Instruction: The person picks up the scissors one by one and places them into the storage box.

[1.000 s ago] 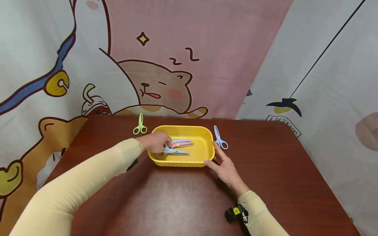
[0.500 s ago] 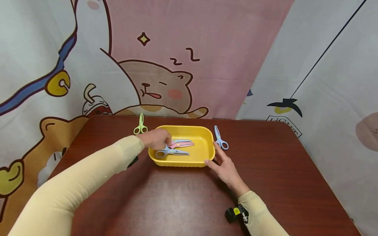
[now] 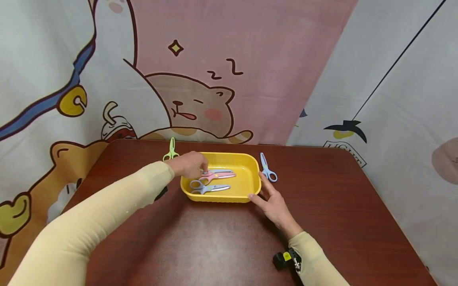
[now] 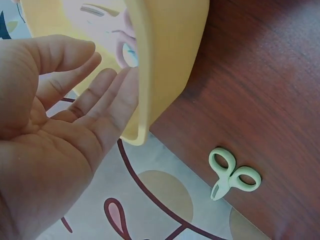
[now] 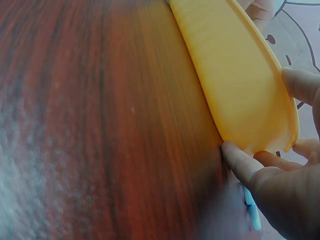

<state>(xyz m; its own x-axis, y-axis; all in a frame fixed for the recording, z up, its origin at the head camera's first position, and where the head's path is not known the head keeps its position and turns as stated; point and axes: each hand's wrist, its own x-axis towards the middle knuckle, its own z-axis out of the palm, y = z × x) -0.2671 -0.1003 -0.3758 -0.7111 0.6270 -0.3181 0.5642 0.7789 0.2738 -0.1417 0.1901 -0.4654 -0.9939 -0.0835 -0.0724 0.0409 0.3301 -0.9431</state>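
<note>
Brown table (image 3: pixel 214 246), yellow tray (image 3: pixel 247 180) near its far edge. Right hand (image 3: pixel 274 204), fingers spread, braced the tray's corner. Left hand (image 3: pixel 190 164) hung inside, fingers loosely bent, no grip visible. Pink scissors (image 3: pixel 218 176) lay in the tray by its fingertips. Judged step: arranging scissors; next called for careful fingertips among close-lying handles.

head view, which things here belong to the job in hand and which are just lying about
Seemingly in the job:
yellow tray, right hand at its right end
pink scissors, front blue scissors and rear blue scissors, inside it
left hand, reaching inside

Apparently just lying about:
green scissors, left of the tray
outer blue scissors, right of it
</note>
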